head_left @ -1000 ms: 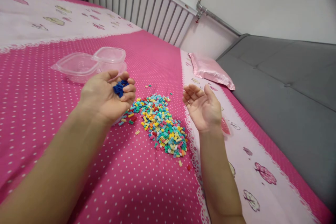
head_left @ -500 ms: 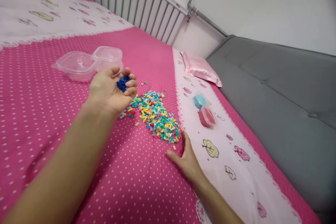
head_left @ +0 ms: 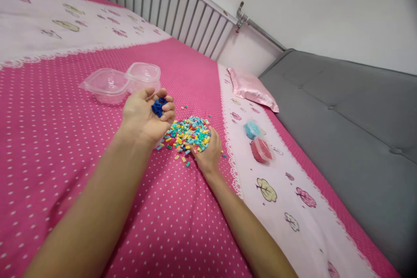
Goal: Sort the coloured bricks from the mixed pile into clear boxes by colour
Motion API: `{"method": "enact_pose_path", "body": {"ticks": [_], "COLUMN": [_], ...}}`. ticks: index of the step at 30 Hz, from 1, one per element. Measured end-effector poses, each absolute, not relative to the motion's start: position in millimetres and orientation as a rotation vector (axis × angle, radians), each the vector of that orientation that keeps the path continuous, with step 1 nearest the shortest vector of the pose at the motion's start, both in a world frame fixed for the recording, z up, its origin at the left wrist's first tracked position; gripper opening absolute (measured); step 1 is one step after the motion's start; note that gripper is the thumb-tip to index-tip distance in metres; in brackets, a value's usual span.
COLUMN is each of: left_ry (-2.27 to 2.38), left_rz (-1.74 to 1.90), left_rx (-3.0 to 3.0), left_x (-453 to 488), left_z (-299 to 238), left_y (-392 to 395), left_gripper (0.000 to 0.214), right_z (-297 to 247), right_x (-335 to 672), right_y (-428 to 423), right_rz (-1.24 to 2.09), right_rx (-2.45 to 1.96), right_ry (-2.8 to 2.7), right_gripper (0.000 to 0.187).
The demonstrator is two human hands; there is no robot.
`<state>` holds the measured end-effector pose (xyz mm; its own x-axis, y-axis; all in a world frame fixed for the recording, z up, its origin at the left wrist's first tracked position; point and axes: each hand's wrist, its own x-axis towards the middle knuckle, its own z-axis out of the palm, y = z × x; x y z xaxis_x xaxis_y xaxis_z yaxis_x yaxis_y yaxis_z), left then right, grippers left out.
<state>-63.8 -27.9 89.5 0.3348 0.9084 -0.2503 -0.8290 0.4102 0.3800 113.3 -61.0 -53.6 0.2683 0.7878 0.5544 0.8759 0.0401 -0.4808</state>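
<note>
With twelve at the top of the view and the pile of coloured bricks as the dial's centre, the left hand (head_left: 146, 117) is palm up toward ten, its fingers curled in around dark blue pieces (head_left: 158, 107), which lie jumbled against them, pointing every way. The right hand (head_left: 210, 152) sits at four, thumb apart from the fingers, cupping the near edge of the pile of coloured bricks (head_left: 192, 132); the bricks lie between thumb and fingers and spread toward nine, the heap's long axis running roughly nine to three on the dotted bedspread (head_left: 156, 217). Farther off, a tub of red bricks (head_left: 260, 150) lies just past three, with a tub of light blue bricks (head_left: 252, 129) at three. Two clear tubs (head_left: 110, 97) stand between ten and eleven (a pale mark in one is too small to read). The pink pillow (head_left: 252, 89) lies at two.
</note>
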Motion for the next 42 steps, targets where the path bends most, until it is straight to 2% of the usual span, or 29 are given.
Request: {"method": "enact_pose_path", "body": {"ticks": [2, 6, 9, 13, 17, 19, 22, 27, 36, 42], "left_ry": [0.473, 0.48, 0.49, 0.517, 0.538, 0.557, 0.579, 0.608, 0.621, 0.607], "left_rz": [1.157, 1.184, 1.183, 1.171, 1.152, 1.147, 1.145, 1.126, 1.097, 1.122], "left_rx": [0.196, 0.176, 0.176, 0.192, 0.223, 0.236, 0.269, 0.311, 0.3, 0.323], "left_x": [-66, -69, -68, -63, -57, -54, -50, -45, -40, -42], "left_z": [88, 86, 84, 78, 75, 74, 74, 73, 72, 74], "left_y": [-26, -23, -22, -19, -16, -16, -16, -18, -19, -19], "left_gripper": [0.035, 0.034, 0.033, 0.033, 0.036, 0.036, 0.035, 0.033, 0.026, 0.028], "right_z": [-45, -30, -22, -4, 23, 32, 37, 34, 18, 20], "right_x": [109, 103, 107, 125, 150, 160, 172, 180, 194, 172], "right_y": [-46, -15, -2, -8, -25, -32, -34, -33, -25, -20], "right_rz": [-0.098, 0.046, 0.311, 0.729, 0.866, 0.841, 0.599, 0.197, 0.091, 0.298], "right_rx": [-1.763, -1.801, -1.747, -1.455, -1.385, -1.428, -1.548, -1.897, -2.128, -1.768], "right_ry": [-1.51, -1.53, -1.501, -1.285, -1.272, -1.31, -1.355, -1.481, -1.594, -1.858], "right_gripper": [0.076, 0.068, 0.065, 0.057, 0.042, 0.034, 0.024, 0.024, 0.023, 0.026]}}
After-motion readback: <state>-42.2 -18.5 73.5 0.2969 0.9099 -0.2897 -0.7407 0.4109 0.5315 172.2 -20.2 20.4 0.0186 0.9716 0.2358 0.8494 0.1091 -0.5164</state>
